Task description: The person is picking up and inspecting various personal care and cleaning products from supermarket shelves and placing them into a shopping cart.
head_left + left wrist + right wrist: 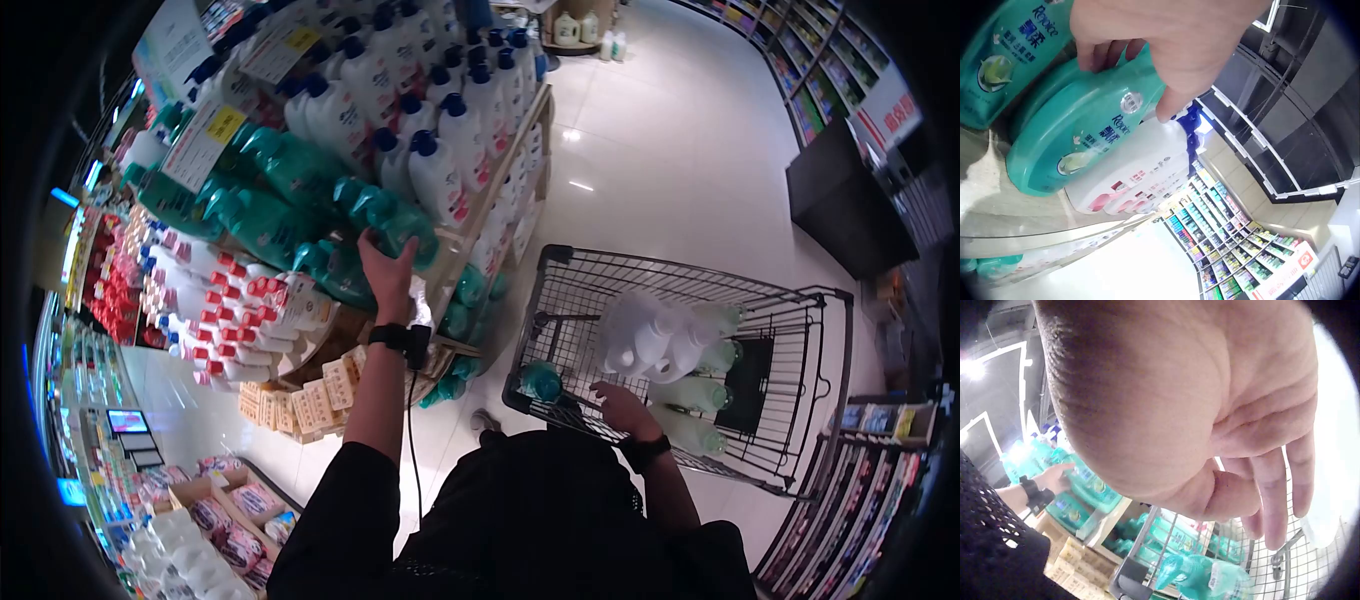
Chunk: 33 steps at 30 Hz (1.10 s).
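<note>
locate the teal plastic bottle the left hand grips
The teal plastic bottle lies left of centre in the head view, on the shelf beside white blue-capped bottles.

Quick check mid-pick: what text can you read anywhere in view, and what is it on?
"Rejoice", with Chinese characters beneath: on the teal bottle that the left hand grips.
"Rejoice": on the neighbouring teal bottle.
Price cards on the display: too blurred to read.
Red-and-white aisle sign: too blurred to read.
White bottle labels: too small to read.
</note>
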{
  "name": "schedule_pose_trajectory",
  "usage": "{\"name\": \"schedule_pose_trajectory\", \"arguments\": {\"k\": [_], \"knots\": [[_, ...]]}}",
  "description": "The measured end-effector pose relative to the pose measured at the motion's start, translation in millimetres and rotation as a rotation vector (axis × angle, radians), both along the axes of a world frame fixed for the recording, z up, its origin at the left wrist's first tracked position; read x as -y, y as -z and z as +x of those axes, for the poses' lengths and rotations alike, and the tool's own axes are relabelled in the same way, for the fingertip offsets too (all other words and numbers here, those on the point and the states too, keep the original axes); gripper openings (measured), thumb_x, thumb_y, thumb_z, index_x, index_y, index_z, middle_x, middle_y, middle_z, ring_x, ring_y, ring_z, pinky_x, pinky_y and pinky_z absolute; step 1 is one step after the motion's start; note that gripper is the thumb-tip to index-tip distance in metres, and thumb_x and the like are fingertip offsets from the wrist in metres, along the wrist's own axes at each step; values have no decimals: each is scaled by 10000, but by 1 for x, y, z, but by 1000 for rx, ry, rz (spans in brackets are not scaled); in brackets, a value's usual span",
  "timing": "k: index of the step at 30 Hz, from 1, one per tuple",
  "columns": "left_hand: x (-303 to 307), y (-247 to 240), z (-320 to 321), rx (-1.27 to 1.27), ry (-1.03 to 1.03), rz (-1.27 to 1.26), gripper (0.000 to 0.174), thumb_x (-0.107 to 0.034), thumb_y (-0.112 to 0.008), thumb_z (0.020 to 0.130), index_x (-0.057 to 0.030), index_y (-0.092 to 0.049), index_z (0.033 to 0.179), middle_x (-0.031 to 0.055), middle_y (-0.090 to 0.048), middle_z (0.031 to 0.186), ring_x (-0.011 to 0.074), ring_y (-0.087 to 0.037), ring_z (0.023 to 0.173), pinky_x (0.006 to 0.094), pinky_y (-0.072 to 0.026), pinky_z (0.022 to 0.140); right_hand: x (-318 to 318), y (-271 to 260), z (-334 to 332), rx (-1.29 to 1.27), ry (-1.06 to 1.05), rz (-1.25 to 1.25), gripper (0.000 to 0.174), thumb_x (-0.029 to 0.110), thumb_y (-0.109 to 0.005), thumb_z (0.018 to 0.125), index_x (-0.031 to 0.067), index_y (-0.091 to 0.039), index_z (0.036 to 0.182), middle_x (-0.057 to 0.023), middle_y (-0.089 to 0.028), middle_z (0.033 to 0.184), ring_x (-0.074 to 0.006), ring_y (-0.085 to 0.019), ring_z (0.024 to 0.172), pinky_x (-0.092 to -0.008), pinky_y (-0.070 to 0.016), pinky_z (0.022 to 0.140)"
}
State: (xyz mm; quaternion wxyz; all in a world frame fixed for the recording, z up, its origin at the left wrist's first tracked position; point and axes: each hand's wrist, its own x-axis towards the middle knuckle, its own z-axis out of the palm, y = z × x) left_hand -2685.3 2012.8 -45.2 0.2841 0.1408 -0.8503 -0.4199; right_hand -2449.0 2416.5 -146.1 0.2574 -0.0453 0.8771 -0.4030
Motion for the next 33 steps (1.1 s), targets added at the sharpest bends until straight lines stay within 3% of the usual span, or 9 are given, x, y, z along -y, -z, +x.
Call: {"name": "schedule_pose_trajectory", "arguments": {"k": [5, 9, 12, 14, 18, 25, 29, 31, 33], "knots": [[6, 9, -27, 56, -112, -31, 766, -287, -842, 675, 49, -490, 1267, 266, -504, 1291, 376, -513, 1178, 409, -391, 1003, -26, -12, 67, 38, 347, -3, 401, -37, -498, 747, 41, -639, 1114, -190, -683, 990, -361, -656, 937, -427, -523, 805], [4, 10, -33, 76, -85, -73, 684, -276, -834, 685, 36, -538, 1217, 251, -562, 1229, 370, -563, 1110, 411, -423, 963, -18, -4, 97, 5, 578, -177, 258, -16, -509, 843, 7, -655, 1054, -185, -689, 963, -343, -669, 900, -398, -533, 777], [0, 9, -32, -97, -22, 50, 617, -269, -850, 665, 28, -592, 1140, 171, -672, 1028, 305, -645, 946, 392, -475, 879, -14, 6, 104, -96, 590, -157, 220, -3, -532, 862, 10, -655, 1045, -177, -690, 963, -326, -676, 882, -373, -539, 753], [1, 13, -32, -101, -2, 56, 609, -269, -852, 664, 27, -599, 1133, 166, -672, 1039, 294, -642, 952, 389, -474, 882, -15, 13, 104, -117, 602, -161, 218, -17, -551, 841, 12, -654, 1030, -169, -691, 950, -314, -679, 872, -356, -541, 734], [-3, 6, -25, -127, 7, -53, 541, -265, -849, 669, 19, -641, 1081, 135, -689, 1004, 247, -649, 911, 366, -485, 858, -22, 12, 100, -65, 528, -181, 222, -29, -543, 835, 11, -655, 1023, -156, -694, 941, -290, -686, 877, -360, -541, 750], [-25, -100, 21, -30, 183, -7, 462, -212, -835, 660, 25, -674, 1023, 92, -705, 893, 177, -650, 798, 316, -505, 788, -17, -15, 71, -182, 417, -127, 234, -49, -541, 843, -5, -650, 1046, -147, -695, 967, -255, -686, 925, -341, -538, 817], [-40, -153, 66, 115, 371, 336, 390, -167, -798, 684, 11, -681, 1011, 72, -692, 891, 158, -639, 773, 289, -501, 741, 8, -92, 17, -278, 349, -280, 262, 31, -652, 814, -3, -633, 1073, -153, -675, 1022, -280, -662, 964, -346, -515, 856], [-50, -169, 87, 181, 397, 409, 362, -160, -777, 706, 6, -681, 1013, 63, -687, 885, 149, -635, 762, 277, -500, 724, 21, -129, -11, -264, 236, -461, 398, 95, -704, 812, 19, -580, 1182, -134, -623, 1166, -262, -606, 1104, -357, -470, 944], [-60, -177, 103, 192, 564, 737, 359, -179, -734, 752, 15, -664, 1046, 55, -682, 885, 135, -636, 764, 265, -500, 716, 44, -166, -28, -264, 150, -552, 499, 128, -722, 812, 32, -527, 1261, -123, -586, 1229, -263, -556, 1175, -374, -430, 996]]}}
